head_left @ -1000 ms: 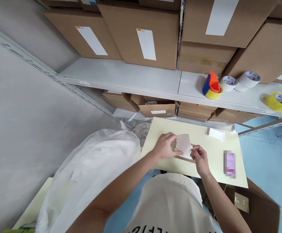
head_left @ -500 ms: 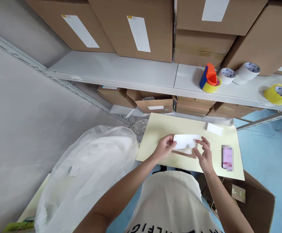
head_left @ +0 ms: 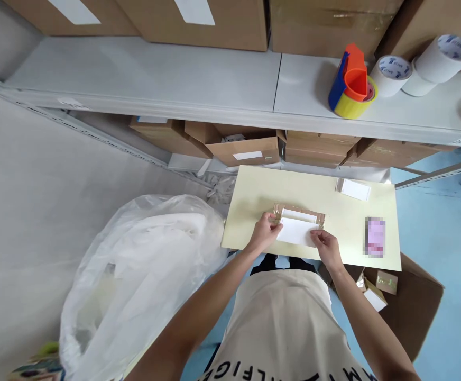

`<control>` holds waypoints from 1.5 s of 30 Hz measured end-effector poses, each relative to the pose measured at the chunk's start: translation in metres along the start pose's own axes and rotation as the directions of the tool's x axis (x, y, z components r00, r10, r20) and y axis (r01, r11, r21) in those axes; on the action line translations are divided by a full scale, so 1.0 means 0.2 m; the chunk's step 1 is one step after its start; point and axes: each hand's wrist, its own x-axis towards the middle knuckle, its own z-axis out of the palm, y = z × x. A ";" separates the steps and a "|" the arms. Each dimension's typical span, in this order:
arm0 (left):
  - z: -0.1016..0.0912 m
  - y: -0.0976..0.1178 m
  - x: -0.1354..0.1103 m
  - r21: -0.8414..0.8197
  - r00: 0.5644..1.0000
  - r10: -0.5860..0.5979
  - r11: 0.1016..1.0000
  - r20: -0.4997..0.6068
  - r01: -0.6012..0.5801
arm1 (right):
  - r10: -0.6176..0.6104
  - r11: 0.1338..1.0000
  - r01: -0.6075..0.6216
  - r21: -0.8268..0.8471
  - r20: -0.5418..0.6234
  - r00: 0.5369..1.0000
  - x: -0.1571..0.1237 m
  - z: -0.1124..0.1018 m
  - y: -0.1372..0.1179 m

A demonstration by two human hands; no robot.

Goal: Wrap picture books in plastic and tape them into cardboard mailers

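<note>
White card (head_left: 297, 232) lies between left hand (head_left: 267, 233) and right hand (head_left: 324, 245), seemingly pinched by both.

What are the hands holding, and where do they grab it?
A white card. The left hand pinches its left end and the right hand its right end, over a small brown box on the yellowish table.

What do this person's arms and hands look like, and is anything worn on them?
Both forearms are bare: no sleeves reach them, and no gloves, watch or rings show on the left hand or right hand. The person wears a cream top with dark lettering.
</note>
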 end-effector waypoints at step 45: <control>-0.03 0.07 0.05 0.714 0.852 0.420 0.488 0.312 -0.502 | -0.447 0.314 0.490 -0.813 0.329 0.832 0.10 0.08 -0.02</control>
